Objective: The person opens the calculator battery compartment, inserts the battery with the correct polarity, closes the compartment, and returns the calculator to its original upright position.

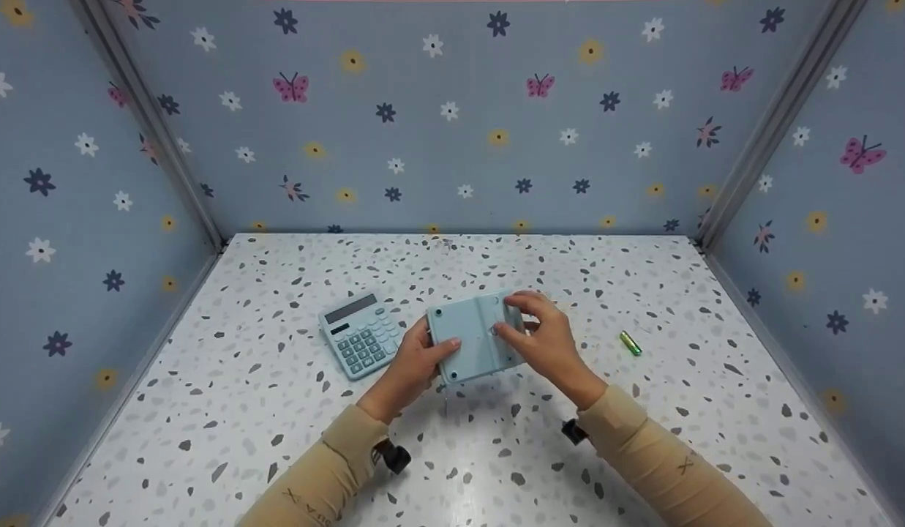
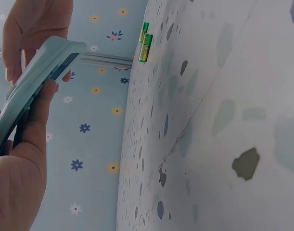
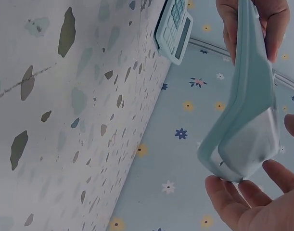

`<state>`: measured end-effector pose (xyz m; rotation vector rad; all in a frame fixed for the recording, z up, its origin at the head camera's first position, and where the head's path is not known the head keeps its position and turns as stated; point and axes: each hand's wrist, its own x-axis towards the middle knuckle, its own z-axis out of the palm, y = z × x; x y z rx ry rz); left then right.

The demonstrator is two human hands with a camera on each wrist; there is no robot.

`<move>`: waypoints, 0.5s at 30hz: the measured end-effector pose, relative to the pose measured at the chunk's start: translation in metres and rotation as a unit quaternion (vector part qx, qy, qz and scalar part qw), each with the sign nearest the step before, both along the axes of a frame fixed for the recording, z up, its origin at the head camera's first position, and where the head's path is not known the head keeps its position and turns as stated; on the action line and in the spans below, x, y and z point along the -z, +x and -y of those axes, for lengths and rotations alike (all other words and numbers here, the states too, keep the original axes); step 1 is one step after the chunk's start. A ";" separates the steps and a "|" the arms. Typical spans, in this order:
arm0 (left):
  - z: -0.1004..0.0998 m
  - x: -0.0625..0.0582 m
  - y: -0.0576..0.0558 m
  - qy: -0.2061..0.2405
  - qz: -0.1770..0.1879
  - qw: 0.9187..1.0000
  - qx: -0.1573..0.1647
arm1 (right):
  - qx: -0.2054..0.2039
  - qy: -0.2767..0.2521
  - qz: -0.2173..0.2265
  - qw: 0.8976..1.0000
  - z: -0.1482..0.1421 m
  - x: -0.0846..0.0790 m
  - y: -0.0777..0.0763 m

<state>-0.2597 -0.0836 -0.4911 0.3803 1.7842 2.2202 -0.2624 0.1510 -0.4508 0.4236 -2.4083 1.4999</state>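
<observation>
Left grip [image 1: 414, 357] holds the first calculator [image 1: 467, 348], back up, above the counter [image 1: 489, 457]; right grip [image 1: 551, 342] touches its right end, can't tell if pinching. Left of first calculator: second calculator [image 1: 361, 341], face up. Right of it: two green batteries [image 2: 145, 48], lying on counter.

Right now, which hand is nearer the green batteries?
Right. The right hand is at the right end of the held calculator, left of the batteries; the left hand grips its left end, farther off.
</observation>
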 end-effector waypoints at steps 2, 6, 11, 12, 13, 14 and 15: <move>0.000 -0.001 0.000 0.000 0.002 1.000 0.000 | 0.003 0.005 -0.003 1.000 0.002 0.000 0.001; -0.001 -0.001 0.001 -0.003 0.000 1.000 -0.001 | 0.012 0.019 -0.012 1.000 0.005 -0.001 0.003; -0.003 -0.002 0.001 -0.003 -0.008 1.000 0.000 | 0.015 0.035 -0.034 0.999 0.006 0.000 0.006; -0.003 -0.001 0.001 -0.003 -0.009 1.000 0.000 | 0.015 0.036 -0.037 0.999 0.006 0.000 0.006; -0.004 -0.001 0.001 -0.003 -0.009 1.000 0.000 | 0.016 0.036 -0.039 0.998 0.007 0.000 0.007; -0.004 -0.001 0.002 -0.003 -0.009 1.000 -0.001 | 0.017 0.034 -0.038 0.999 0.007 0.000 0.007; -0.004 -0.001 0.002 -0.004 -0.009 1.000 -0.001 | 0.018 0.033 -0.037 0.999 0.007 0.000 0.006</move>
